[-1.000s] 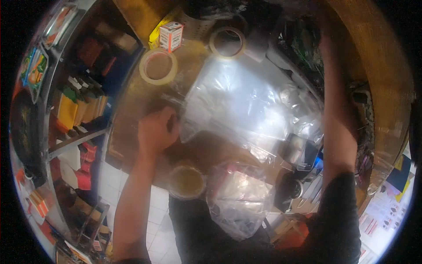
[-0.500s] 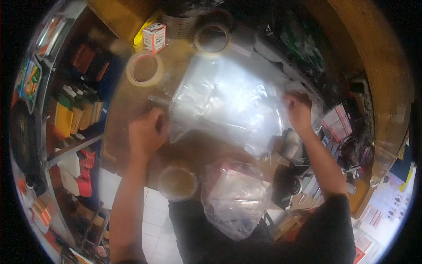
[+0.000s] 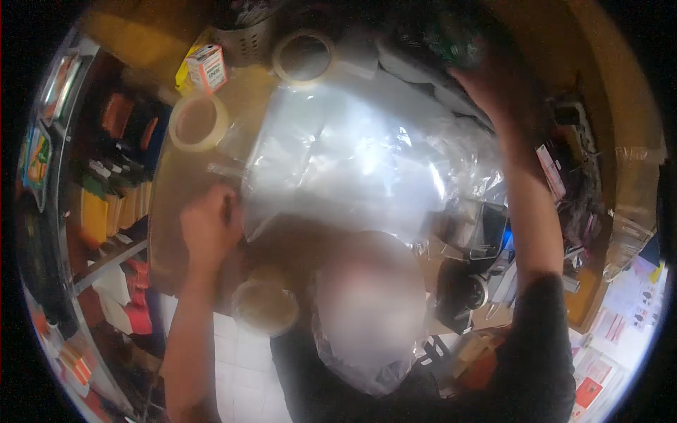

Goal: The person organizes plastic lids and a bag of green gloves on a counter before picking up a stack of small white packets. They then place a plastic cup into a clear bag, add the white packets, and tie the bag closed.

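- Sheets of clear plastic lie flat and glossy on the middle of the table, crinkled toward the right side.
- Left hand: just beside the plastic's left edge, fingers curled inward; I cannot tell whether this grip closes on anything.
- Right hand: stretched out over the dark clutter beyond the plastic's far right corner, apart from the sheets; blur and shadow hide the fingertips, so I cannot tell how wide this grip is or what it holds.
- One tape roll lies to the left of the sheets; another ring of tape sits at their far edge.
- An ink box stands behind the first roll.
- Near the person's body, a crinkled clear bag shows its lower edge, the rest lost in pale blur.
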`<state>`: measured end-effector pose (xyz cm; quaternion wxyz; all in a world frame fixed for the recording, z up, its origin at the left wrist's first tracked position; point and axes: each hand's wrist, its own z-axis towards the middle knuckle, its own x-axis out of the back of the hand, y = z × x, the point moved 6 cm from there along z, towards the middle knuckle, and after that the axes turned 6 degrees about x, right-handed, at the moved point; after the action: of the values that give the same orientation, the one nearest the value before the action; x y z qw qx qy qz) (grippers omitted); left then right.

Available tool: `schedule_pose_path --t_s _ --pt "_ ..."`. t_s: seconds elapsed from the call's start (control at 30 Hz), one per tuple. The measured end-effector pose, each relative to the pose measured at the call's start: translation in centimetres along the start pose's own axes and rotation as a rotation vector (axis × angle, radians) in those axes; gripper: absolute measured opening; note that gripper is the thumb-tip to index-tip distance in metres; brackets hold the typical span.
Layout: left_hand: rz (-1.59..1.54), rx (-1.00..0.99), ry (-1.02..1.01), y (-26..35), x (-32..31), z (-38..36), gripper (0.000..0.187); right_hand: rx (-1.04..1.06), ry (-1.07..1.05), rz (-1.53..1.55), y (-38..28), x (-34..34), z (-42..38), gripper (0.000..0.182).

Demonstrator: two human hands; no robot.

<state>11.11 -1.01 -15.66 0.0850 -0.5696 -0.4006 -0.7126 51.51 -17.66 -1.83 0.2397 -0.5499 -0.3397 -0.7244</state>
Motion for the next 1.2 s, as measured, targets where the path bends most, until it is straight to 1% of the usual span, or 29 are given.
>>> schedule_pose_path --t_s 0.03,0.07,0.1,0.13,0.17,0.23,0.3,0.33,0.4,0.47,0.53,0.6,0.67,0.73,0.8,0.83,0.9,0.97,1.0,1.03,1.07,1.1,1.17,1.2 --pt "-0.007 0.01 -0.019 0.0 0.0 -0.1 0.013 -0.028 0.086 -0.073 0.7 -2.9 1.6 0.071" --pt "-0.014 0.02 -0.037 -0.1 0.0 0.0 0.013 -0.034 0.259 -0.071 2.4 -6.8 3.3 0.075" --pt "-0.026 -0.02 0.003 -0.1 0.0 0.0 0.013 -0.052 0.447 -0.083 4.0 -10.2 4.5 0.079" --pt "-0.039 -0.058 0.041 -0.3 -0.1 -0.1 0.014 -0.059 0.559 -0.071 4.9 -12.3 5.1 0.082" --pt "-0.053 -0.096 0.077 -0.2 -0.2 -0.1 0.016 -0.028 0.522 -0.067 5.3 -12.1 5.1 0.084" --pt "-0.051 -0.081 0.076 -0.1 -0.2 -0.2 0.016 0.04 0.443 -0.054 5.4 -11.3 5.2 0.086" --pt "-0.051 -0.072 0.077 -0.1 -0.1 -0.2 0.015 -0.04 0.272 0.252 6.4 -10.8 5.5 0.088" --pt "-0.053 -0.073 0.081 0.0 -0.1 -0.2 0.015 -0.157 0.137 0.547 7.4 -10.7 5.7 0.09" --pt "-0.062 -0.077 0.093 0.1 0.1 -0.2 0.015 -0.135 0.062 0.727 7.7 -10.0 5.3 0.09" --pt "-0.076 -0.085 0.111 0.2 0.3 -0.2 0.014 0.136 0.194 0.494 8.0 -8.5 4.6 0.088" --pt "-0.05 -0.086 0.112 -0.1 0.0 -0.3 0.013 0.179 0.087 0.387 8.2 -7.6 3.6 0.086" --pt "-0.023 -0.055 0.078 -0.2 -0.1 -0.3 0.01 0.149 -0.005 0.423 8.5 -7.6 3.3 0.085" --pt "0.004 0.009 0.011 -0.2 -0.1 -0.2 0.007 0.071 -0.054 0.578 9.4 -8.3 3.2 0.085" --pt "0.005 0.002 0.026 -0.2 -0.2 -0.2 0.007 0.04 -0.045 0.683 10.6 -9.7 3.3 0.086" --pt "0.0 -0.006 0.041 -0.2 -0.2 -0.1 0.006 0.128 0.03 0.579 10.7 -10.2 3.1 0.088" --pt "-0.006 -0.007 0.048 -0.2 -0.2 0.0 0.006 0.22 0.085 0.434 8.7 -9.1 2.4 0.089" --pt "-0.015 0.013 0.039 -0.3 -0.2 -0.2 0.005 0.266 0.181 0.197 7.1 -8.7 2.3 0.091" --pt "-0.026 0.05 0.014 -0.2 -0.2 -0.2 0.005 0.195 0.245 0.025 7.6 -10.7 3.4 0.091" --pt "-0.034 0.019 0.04 -0.3 -0.3 -0.3 0.004 0.168 0.264 -0.052 7.9 -11.7 3.9 0.09" --pt "-0.042 -0.01 0.067 -0.6 -0.5 -0.3 0.006 0.164 0.261 -0.11 8.1 -12.6 4.2 0.087" --pt "-0.05 -0.038 0.096 -0.8 -0.5 -0.4 0.01 0.138 0.257 -0.026 8.9 -13.1 4.3 0.084" --pt "-0.045 -0.035 0.082 -0.8 -0.5 -0.5 0.01 0.112 0.255 0.058 9.5 -13.4 4.4 0.081" --pt "-0.037 -0.021 0.053 -0.5 -0.1 -0.7 0.01 0.015 0.231 0.505 11.0 -13.7 4.5 0.076" --pt "-0.05 -0.044 0.074 -0.3 0.1 -0.6 0.011 -0.038 0.224 0.64 11.8 -13.4 4.5 0.076"
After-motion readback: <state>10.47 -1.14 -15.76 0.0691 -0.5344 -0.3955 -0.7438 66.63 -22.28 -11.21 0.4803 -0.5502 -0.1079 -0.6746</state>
